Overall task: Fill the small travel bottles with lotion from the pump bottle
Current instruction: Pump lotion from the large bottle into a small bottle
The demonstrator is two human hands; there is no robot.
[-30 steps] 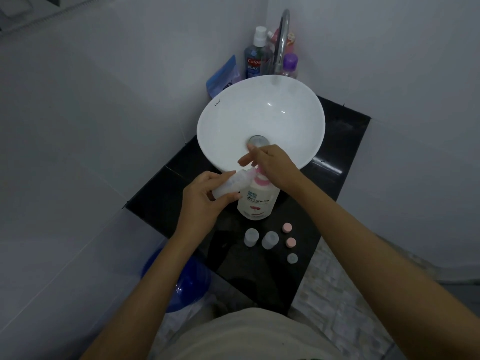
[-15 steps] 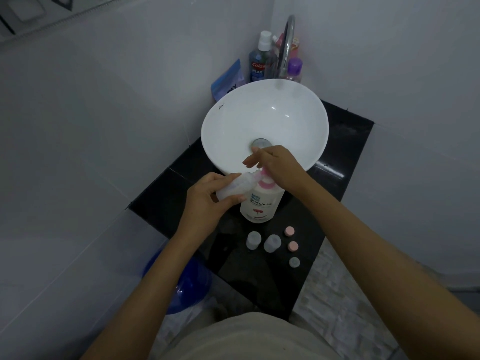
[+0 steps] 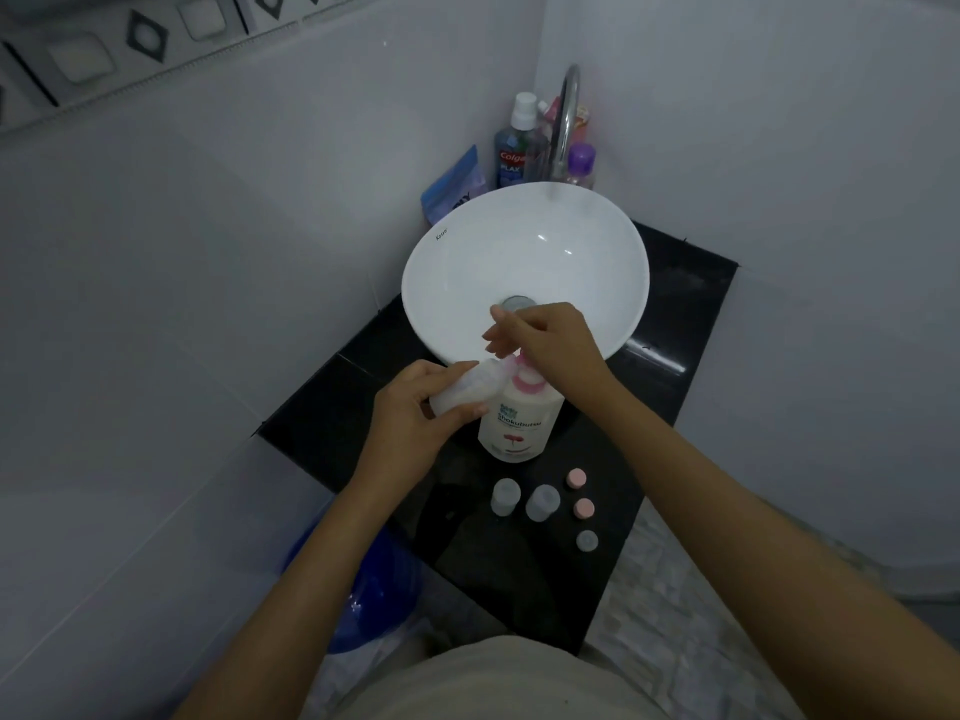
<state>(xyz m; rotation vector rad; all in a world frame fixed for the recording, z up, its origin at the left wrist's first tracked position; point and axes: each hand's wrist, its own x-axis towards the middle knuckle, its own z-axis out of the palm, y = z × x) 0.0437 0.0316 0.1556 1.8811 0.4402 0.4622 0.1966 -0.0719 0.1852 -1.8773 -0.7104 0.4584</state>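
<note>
Left hand (image 3: 415,423) wraps around a clear travel bottle (image 3: 470,389), tilted on its side with its mouth up against the pink nozzle of the lotion pump bottle (image 3: 519,420). Right hand (image 3: 550,345) sits on top of the pump head, palm down, fingers loosely spread over it. The pump bottle stands upright on the black bench (image 3: 670,387), right in front of the white basin (image 3: 524,272). Nearer the person, two more small bottles (image 3: 523,499) stand uncapped side by side, and three loose caps (image 3: 583,508) lie in a line just to their right: two pink, one grey
</note>
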